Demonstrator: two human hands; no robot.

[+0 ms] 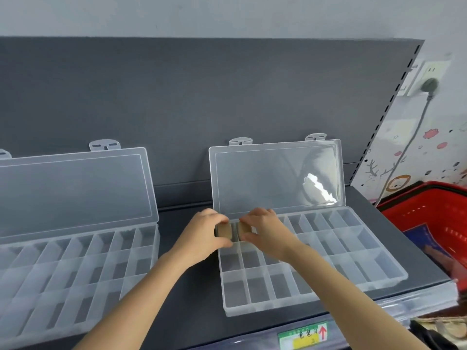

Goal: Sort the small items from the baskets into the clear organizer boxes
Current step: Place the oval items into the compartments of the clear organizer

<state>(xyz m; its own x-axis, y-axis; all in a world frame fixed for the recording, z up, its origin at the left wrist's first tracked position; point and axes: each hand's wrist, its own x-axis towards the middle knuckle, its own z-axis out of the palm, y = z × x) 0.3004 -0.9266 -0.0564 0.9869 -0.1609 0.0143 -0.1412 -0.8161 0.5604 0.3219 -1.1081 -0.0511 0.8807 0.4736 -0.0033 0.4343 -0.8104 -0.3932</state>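
Observation:
Two clear organizer boxes lie open on a dark shelf, lids leaning back. Over the back-left corner of the right box (353,269), my left hand (202,233) grips a small tan block (224,230) above the corner compartment. Beside it, my right hand (265,233) grips a second tan block (243,228) over the neighbouring compartment. The two blocks sit side by side, partly hidden by my fingers. The other compartments I can see in this box hold nothing. The left box (75,269) also looks unfilled.
A red basket (429,213) stands at the right end of the shelf with a dark blue packet (424,238) inside. A wall socket with a plugged cable (429,87) is behind it. A green price label (303,335) marks the shelf's front edge.

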